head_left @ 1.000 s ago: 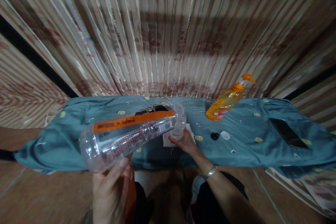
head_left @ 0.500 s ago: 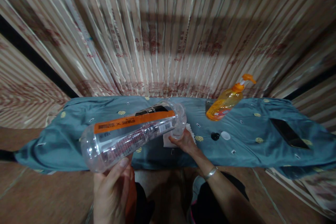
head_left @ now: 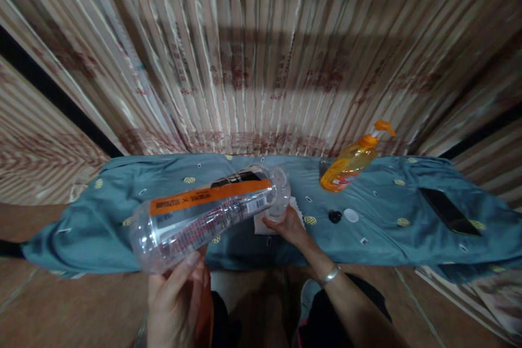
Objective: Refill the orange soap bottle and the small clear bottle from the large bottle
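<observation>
My left hand (head_left: pixel 176 304) grips the base of a large clear plastic bottle (head_left: pixel 207 215) with an orange label, held on its side above the near edge of the table. The bottle's neck points away to the right. My right hand (head_left: pixel 287 224) is closed around that neck end, over a white tissue (head_left: pixel 261 224) that lies on the blue cloth. What the right fingers pinch at the mouth is hidden by the bottle. A silver bracelet sits on my right wrist.
A blue patterned cloth (head_left: pixel 383 239) covers the table. On it stand an orange pump bottle (head_left: pixel 350 162), a small black cap (head_left: pixel 335 217), a white cap (head_left: pixel 350 215) and a dark phone (head_left: pixel 448 211) at the right. A striped curtain hangs behind.
The view has shifted slightly, so everything sits a little lower in the frame. Both hands keep their hold on the bottle, which has barely moved.
</observation>
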`<action>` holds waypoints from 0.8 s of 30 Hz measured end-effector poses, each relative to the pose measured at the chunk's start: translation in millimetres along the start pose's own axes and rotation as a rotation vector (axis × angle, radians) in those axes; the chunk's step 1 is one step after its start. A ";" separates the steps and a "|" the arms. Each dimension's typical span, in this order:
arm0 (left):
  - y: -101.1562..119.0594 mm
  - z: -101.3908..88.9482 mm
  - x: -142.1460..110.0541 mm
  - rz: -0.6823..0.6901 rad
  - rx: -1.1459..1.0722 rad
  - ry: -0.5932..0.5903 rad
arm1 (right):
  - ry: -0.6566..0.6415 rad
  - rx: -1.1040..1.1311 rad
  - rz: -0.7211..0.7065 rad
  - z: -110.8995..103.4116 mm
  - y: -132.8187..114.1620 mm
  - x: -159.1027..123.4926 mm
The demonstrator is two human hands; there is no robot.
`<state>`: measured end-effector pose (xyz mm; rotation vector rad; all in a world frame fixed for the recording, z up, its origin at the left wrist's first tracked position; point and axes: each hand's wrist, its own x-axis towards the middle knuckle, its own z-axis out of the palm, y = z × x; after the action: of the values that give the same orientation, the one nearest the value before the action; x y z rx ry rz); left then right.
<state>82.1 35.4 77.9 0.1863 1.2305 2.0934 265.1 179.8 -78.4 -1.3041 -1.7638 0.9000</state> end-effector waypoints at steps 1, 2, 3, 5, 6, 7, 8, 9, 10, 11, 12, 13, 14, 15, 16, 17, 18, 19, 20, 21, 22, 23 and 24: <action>-0.1 -0.2 0.5 0.006 0.002 -0.010 | -0.003 0.007 -0.004 -0.6 -0.4 -0.2; -0.1 -0.5 1.0 0.010 0.003 -0.018 | -0.009 0.015 -0.007 -1.3 -1.1 -0.5; 0.2 -0.7 1.4 0.011 0.008 -0.024 | -0.017 0.027 -0.009 -2.1 -2.1 -0.7; 0.8 -1.1 2.2 0.008 0.015 -0.033 | -0.031 0.055 -0.015 -3.7 -4.6 -1.2; 0.9 -1.4 2.6 0.007 0.018 -0.032 | -0.033 0.069 -0.018 -4.5 -6.0 -1.4; 0.9 -1.7 2.9 0.005 0.019 -0.030 | -0.035 0.083 -0.022 -5.3 -7.3 -1.6; 0.7 -2.1 3.3 0.004 0.022 -0.024 | -0.033 0.091 -0.024 -6.0 -8.7 -1.7; 0.2 -2.5 3.8 0.003 0.025 -0.021 | -0.029 0.096 -0.024 -6.9 -10.0 -1.7; -0.4 -3.1 4.2 0.001 0.030 -0.019 | -0.027 0.100 -0.020 -7.8 -11.3 -1.7; -1.1 -3.6 4.7 -0.002 0.037 -0.017 | -0.029 0.106 -0.015 -8.8 -12.6 -1.7; -1.7 -4.0 5.0 -0.005 0.045 -0.016 | -0.032 0.115 -0.010 -10.0 -13.9 -1.5; -2.0 -4.2 5.3 -0.010 0.055 -0.012 | -0.035 0.124 -0.010 -11.4 -15.1 -1.3; -2.1 -4.2 5.3 -0.015 0.062 -0.008 | -0.034 0.130 -0.013 -12.9 -16.3 -1.0; -1.9 -3.9 5.2 -0.018 0.066 -0.008 | -0.030 0.132 -0.018 -14.5 -17.5 -0.6; -1.5 -3.6 5.0 -0.019 0.066 -0.010 | -0.022 0.127 -0.022 -16.2 -18.7 -0.1; -1.0 -3.3 4.9 -0.020 0.064 -0.017 | -0.012 0.117 -0.023 -17.9 -20.0 0.4; -0.6 -3.1 4.8 -0.019 0.061 -0.024 | -0.003 0.104 -0.020 -19.6 -21.4 1.1; -0.5 -3.2 5.0 -0.020 0.055 -0.034 | 0.005 0.096 -0.015 -21.3 -23.0 1.7; -0.7 -3.5 5.5 -0.021 0.048 -0.045 | 0.010 0.092 -0.011 -23.1 -24.8 2.3; -1.2 -4.1 6.2 -0.025 0.043 -0.054 | 0.015 0.093 -0.010 -24.9 -26.9 2.8; -1.9 -4.8 7.1 -0.028 0.041 -0.060 | 0.020 0.097 -0.015 -26.7 -29.3 3.2; -2.6 -5.4 7.9 -0.028 0.041 -0.062 | 0.028 0.104 -0.023 -28.4 -32.0 3.5; -3.2 -5.8 8.6 -0.026 0.040 -0.062 | 0.040 0.109 -0.033 -30.0 -34.8 3.6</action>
<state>74.7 37.7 70.3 0.2496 1.2325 2.0268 275.4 178.2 -33.4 -1.2112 -1.6776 0.9322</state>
